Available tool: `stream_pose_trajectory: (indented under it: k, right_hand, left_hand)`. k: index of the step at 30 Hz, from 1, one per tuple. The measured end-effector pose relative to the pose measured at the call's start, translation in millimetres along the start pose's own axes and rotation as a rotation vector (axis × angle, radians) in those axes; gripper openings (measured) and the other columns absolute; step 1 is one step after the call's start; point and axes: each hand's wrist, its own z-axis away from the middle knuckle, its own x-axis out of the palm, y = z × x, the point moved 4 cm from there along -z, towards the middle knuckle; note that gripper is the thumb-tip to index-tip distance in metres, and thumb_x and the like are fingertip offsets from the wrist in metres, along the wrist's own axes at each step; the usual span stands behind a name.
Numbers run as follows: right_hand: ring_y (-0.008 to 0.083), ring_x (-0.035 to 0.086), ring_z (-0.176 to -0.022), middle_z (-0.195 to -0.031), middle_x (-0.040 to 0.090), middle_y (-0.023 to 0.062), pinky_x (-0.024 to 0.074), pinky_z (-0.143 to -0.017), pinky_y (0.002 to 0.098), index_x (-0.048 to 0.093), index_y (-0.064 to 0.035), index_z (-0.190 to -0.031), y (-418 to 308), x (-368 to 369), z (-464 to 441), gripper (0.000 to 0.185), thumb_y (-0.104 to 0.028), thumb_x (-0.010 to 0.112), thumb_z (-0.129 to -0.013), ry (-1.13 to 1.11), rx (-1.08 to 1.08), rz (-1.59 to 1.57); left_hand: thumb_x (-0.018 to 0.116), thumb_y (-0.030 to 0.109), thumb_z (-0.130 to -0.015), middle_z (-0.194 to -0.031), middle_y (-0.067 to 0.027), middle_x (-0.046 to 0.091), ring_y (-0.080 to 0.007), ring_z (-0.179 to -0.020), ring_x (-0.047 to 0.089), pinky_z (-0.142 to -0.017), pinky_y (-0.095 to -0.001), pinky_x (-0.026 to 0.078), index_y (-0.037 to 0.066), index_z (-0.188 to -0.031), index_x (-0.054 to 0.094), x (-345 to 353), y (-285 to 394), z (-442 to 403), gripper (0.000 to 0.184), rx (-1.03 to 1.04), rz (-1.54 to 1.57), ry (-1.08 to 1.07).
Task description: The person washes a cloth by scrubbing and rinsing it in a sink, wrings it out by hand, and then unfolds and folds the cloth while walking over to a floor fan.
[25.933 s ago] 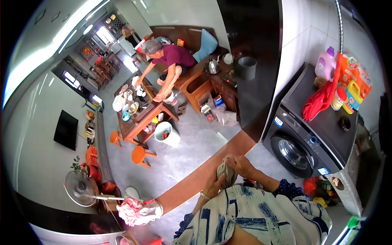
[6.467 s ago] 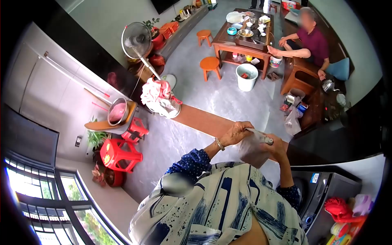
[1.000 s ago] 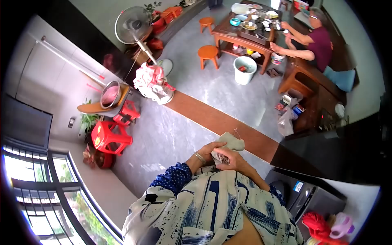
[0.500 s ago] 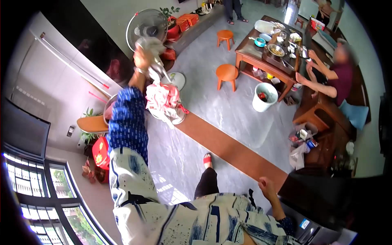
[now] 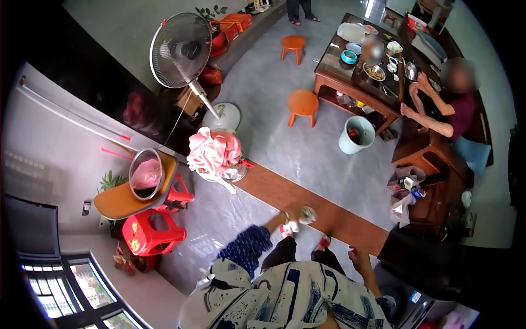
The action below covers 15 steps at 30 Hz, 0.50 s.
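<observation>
My left hand [image 5: 294,213] is closed around a crumpled whitish cloth [image 5: 308,215], held in front of my body above the floor near my feet. My right hand [image 5: 359,257] hangs at my right side with its fingers curled into a loose fist, and nothing shows in it. A standing fan [image 5: 189,50] with a round white base is ahead on the left, beyond my left hand. By the fan's base, a heap of pink cloth [image 5: 215,151] lies over a metal basin [image 5: 236,173].
On the left, a metal bowl [image 5: 133,174] holding something pink stands on an orange-brown board [image 5: 112,204], near a red plastic stool [image 5: 153,233]. Wooden stools [image 5: 303,102] and a bucket [image 5: 342,143] stand before a laden table [image 5: 329,71]. A seated person [image 5: 463,112] is at right.
My left hand has swung down and right with the cloth, from in front of the fan to before my body. Both my feet now show. My right hand stays low, still curled.
</observation>
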Motion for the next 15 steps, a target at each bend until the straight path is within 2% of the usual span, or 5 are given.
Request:
stream_pose_trajectory:
  k: [5,7,9,10,15]
  right_hand:
    - [0.0232,0.062,-0.072,-0.079,0.065,0.0136,0.0488,-0.067,0.0333,0.059,-0.0012,-0.108,-55,-14,-24,0.029,-0.015,0.061,-0.083,0.04,-0.093,0.008]
    - [0.024,0.063,-0.077,-0.086,0.066,0.0155,0.0492,-0.068,0.0341,0.059,-0.0016,-0.108,-75,-22,-33,0.028,-0.015,0.061,-0.083,0.028,-0.083,0.02]
    - [0.024,0.063,-0.08,-0.091,0.065,0.0168,0.0491,-0.068,0.0337,0.059,-0.0019,-0.109,-82,-28,-43,0.028,-0.013,0.061,-0.083,0.013,-0.2,0.021]
    - [0.0231,0.063,-0.079,-0.09,0.065,0.0162,0.049,-0.068,0.0332,0.059,-0.0015,-0.108,-101,-37,-43,0.028,-0.011,0.061,-0.082,0.015,-0.247,-0.01]
    - [0.0202,0.06,-0.075,-0.086,0.064,0.0141,0.0482,-0.067,0.0317,0.059,-0.0006,-0.108,-76,-54,-64,0.027,-0.007,0.059,-0.082,0.067,-0.246,-0.153]
  left_hand:
    - [0.059,0.021,-0.079,-0.1,-0.0169,0.064,-0.0272,-0.086,0.062,-0.078,-0.0369,0.048,0.014,-0.127,0.048,11,118,18,0.05,-0.126,0.041,-0.059]
    - [0.058,0.02,-0.08,-0.103,-0.0176,0.063,-0.0283,-0.089,0.062,-0.079,-0.0365,0.048,0.014,-0.128,0.047,18,123,18,0.05,-0.178,0.121,-0.131]
    - [0.058,0.02,-0.079,-0.108,-0.018,0.061,-0.0302,-0.093,0.062,-0.08,-0.0373,0.048,0.012,-0.126,0.048,33,100,7,0.05,0.1,-0.09,0.142]
    - [0.057,0.019,-0.077,-0.112,-0.0184,0.059,-0.0313,-0.097,0.06,-0.082,-0.0371,0.048,0.009,-0.125,0.048,24,125,11,0.05,-0.102,-0.117,0.012]
    - [0.055,0.017,-0.077,-0.104,-0.0167,0.062,-0.0283,-0.094,0.062,-0.082,-0.0369,0.049,0.008,-0.125,0.048,29,127,-7,0.05,-0.028,-0.096,0.112]
